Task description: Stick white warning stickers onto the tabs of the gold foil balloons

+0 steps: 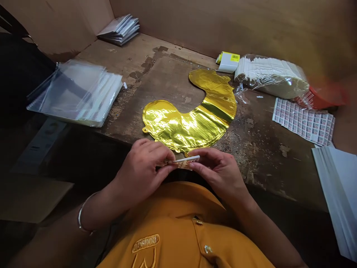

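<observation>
A small folded piece of printed paper [186, 161] is pinched between both hands just in front of the table edge. My left hand [147, 162] grips its left end with thumb and fingers. At its right end, my right hand [216, 169] holds it between thumb and forefinger. Just beyond the fingers a flat gold foil balloon [192, 124], curved like a hook, lies on the table with small tabs along its rim. The print on the paper is too small to read.
Clear plastic sleeves [80, 93] are piled at the left of the worn table [167, 80]. Folded packets [119, 29] sit in the back corner. On the right are a bag of white sticks [270, 72], a red basket [320, 96], a sticker sheet [304, 121] and white sheets [337, 186].
</observation>
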Demonstrator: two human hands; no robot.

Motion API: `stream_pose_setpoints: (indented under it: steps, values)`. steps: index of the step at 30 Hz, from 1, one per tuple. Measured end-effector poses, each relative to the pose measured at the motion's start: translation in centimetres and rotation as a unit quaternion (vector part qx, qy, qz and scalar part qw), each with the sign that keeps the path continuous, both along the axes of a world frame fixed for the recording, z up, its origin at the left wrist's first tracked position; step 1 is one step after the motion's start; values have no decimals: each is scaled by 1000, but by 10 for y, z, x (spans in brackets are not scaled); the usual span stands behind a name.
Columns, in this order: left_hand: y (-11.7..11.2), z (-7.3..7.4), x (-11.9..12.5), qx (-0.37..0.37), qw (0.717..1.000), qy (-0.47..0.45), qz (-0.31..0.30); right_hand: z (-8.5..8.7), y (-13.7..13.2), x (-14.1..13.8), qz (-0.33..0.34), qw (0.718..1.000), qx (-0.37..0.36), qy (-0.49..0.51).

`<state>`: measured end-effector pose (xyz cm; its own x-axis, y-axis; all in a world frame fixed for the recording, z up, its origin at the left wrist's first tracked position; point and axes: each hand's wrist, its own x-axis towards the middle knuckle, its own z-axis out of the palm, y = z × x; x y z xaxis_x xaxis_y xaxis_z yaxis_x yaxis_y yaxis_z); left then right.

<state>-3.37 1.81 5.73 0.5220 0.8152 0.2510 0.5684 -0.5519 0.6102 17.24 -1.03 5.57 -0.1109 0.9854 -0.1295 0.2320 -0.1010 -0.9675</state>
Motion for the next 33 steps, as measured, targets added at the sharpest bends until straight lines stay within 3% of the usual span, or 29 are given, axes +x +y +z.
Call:
stream_pose_setpoints:
  steps: [6,11,14,16,18,22,24,27,30,33]
  values:
    - [1,0,-2,-80,996,-9,-26,7,1,6,31,983,100,-152]
    - [4,-8,-2,-88,995,1,-35,1,3,7,98,991,5,-87]
    - [9,-13,-11,-96,995,14,-36,-5,2,8,60,995,2,-82]
    - [11,-16,-21,-135,991,0,2,-7,2,10,22,997,12,-77]
    - [11,-19,-30,-219,972,-50,62,-8,1,11,3,998,11,-67]
    - [4,-27,-34,-377,889,-214,146,-12,1,12,-24,999,-1,-39]
    - [0,-31,-31,-379,867,-272,172,-14,2,12,-50,998,-3,-29]
    - [-6,-35,-26,-366,858,-299,200,-15,5,14,-63,998,-23,3]
    - [-9,-37,-26,-381,846,-314,203,-14,9,19,-3,995,-91,50]
    - [-9,-40,-29,-389,842,-313,205,-12,10,22,27,991,-123,38]
